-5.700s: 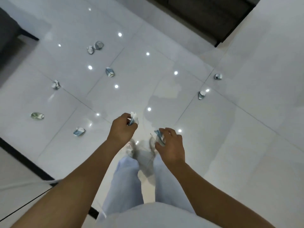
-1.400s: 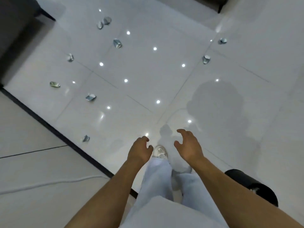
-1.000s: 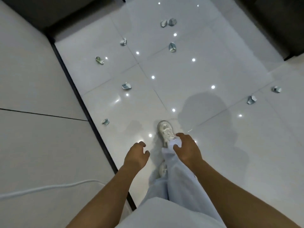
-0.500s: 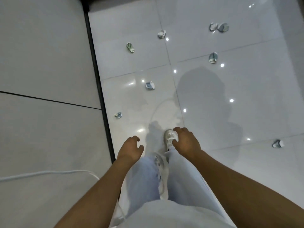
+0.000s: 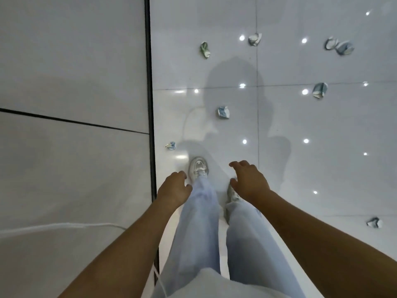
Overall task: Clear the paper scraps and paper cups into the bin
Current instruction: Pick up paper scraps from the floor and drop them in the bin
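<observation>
Several crumpled paper cups and scraps lie on the glossy white floor. The nearest scrap [image 5: 170,145] sits by the black strip, just ahead of my left foot. Another crumpled cup [image 5: 223,112] lies further ahead, a green-white one [image 5: 205,50] beyond it, and others at the far right [image 5: 320,90], [image 5: 255,39], [image 5: 339,46]. One more cup [image 5: 374,223] lies at the right edge. My left hand [image 5: 174,188] and my right hand [image 5: 249,179] hang empty over my legs, fingers loosely apart. The bin is out of view.
A black strip [image 5: 150,100] runs along the floor and divides the glossy tiles from matte grey panels [image 5: 71,160] on the left. A white cable [image 5: 64,226] crosses the grey area near my left arm. My white shoes [image 5: 198,167] stand beside the strip.
My hands held paper scraps earlier and are empty now. I have turned left and stepped toward the black strip; the bin has left the view and the scraps ahead are closer.
</observation>
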A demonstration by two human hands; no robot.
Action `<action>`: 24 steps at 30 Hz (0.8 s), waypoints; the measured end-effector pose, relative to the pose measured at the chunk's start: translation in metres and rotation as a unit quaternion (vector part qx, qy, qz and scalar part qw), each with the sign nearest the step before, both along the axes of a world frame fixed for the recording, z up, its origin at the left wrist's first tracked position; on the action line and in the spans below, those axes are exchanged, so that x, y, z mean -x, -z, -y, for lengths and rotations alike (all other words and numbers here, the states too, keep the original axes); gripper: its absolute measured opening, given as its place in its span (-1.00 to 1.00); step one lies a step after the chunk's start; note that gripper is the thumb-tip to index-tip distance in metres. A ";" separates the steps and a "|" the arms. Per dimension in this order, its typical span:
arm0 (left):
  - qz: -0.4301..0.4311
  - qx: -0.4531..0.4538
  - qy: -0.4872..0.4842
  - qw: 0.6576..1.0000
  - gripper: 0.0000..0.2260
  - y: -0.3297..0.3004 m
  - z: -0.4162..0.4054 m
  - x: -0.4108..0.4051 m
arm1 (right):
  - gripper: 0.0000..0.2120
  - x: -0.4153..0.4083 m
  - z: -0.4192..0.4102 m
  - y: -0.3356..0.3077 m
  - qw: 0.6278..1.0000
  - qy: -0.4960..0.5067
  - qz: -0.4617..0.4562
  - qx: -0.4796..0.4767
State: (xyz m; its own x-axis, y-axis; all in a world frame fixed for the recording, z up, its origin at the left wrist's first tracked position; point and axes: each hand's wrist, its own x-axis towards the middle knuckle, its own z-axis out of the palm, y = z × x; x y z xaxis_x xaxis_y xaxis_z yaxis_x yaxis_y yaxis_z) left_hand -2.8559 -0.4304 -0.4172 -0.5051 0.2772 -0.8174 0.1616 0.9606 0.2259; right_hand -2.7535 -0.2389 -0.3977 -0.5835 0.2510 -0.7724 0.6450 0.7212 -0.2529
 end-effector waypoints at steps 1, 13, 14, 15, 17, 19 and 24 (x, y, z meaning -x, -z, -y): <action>-0.003 0.004 0.001 1.000 -0.64 0.007 0.003 0.011 | -0.51 0.013 0.003 0.005 1.000 -0.008 -0.003 0.001; -0.014 0.025 -0.045 0.999 -0.67 0.097 0.009 0.079 | -0.52 0.105 -0.006 0.100 0.999 -0.032 -0.027 0.013; -0.014 0.025 -0.042 0.999 -0.68 0.107 0.007 0.082 | -0.51 0.112 -0.011 0.113 0.999 -0.017 -0.027 0.014; -0.014 0.024 -0.039 0.999 -0.68 0.116 0.005 0.085 | -0.50 0.118 -0.017 0.126 0.999 0.003 -0.028 0.014; -0.011 0.022 -0.033 0.999 -0.68 0.139 -0.003 0.090 | -0.50 0.129 -0.029 0.155 0.999 0.039 -0.034 0.009; -0.009 0.024 -0.025 0.999 -0.68 0.164 -0.012 0.095 | -0.50 0.138 -0.042 0.187 0.998 0.058 -0.038 0.004; -0.024 0.015 -0.013 1.000 -0.70 0.244 -0.040 0.107 | -0.48 0.158 -0.080 0.282 0.997 0.070 -0.038 -0.016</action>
State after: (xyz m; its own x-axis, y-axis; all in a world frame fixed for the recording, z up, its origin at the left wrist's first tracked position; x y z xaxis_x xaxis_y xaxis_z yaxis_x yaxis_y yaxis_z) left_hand -2.9631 -0.3906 -0.6615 -0.5505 0.2399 -0.7996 0.1472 0.9707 0.1899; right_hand -2.9119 -0.1590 -0.6793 -0.5976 0.3578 -0.7176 0.7194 0.6345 -0.2827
